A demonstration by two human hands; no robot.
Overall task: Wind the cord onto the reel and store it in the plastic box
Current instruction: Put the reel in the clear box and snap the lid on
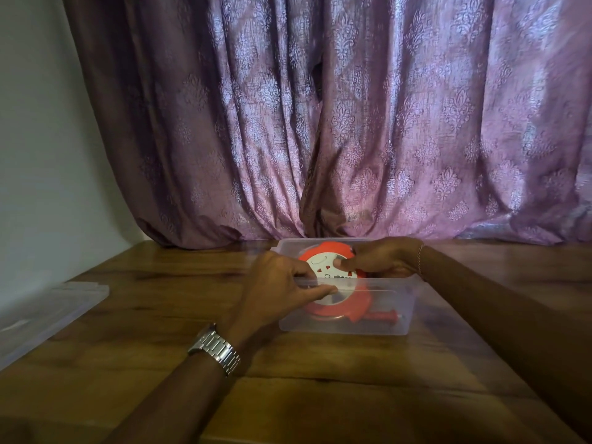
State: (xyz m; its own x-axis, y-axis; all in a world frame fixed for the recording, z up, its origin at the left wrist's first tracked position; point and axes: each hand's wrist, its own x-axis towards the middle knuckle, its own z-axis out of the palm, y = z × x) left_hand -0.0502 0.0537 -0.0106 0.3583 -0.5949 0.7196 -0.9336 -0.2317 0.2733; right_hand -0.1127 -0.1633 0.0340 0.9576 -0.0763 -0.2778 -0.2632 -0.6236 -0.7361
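The red and white cord reel (326,262) lies tilted inside the clear plastic box (384,322) at the middle of the wooden table. Its red handle (382,316) shows through the box's front wall at the lower right. My left hand (278,283) grips the box's near rim at the left corner, thumb stretched along the outside wall. My right hand (381,257) reaches into the box from the right and holds the reel, thumb pressed on its white face. The cord itself is not visible.
The box's clear lid (48,312) lies flat at the table's left edge. A purple patterned curtain (352,123) hangs right behind the box. Bare wooden table top (288,395) stretches in front of the box.
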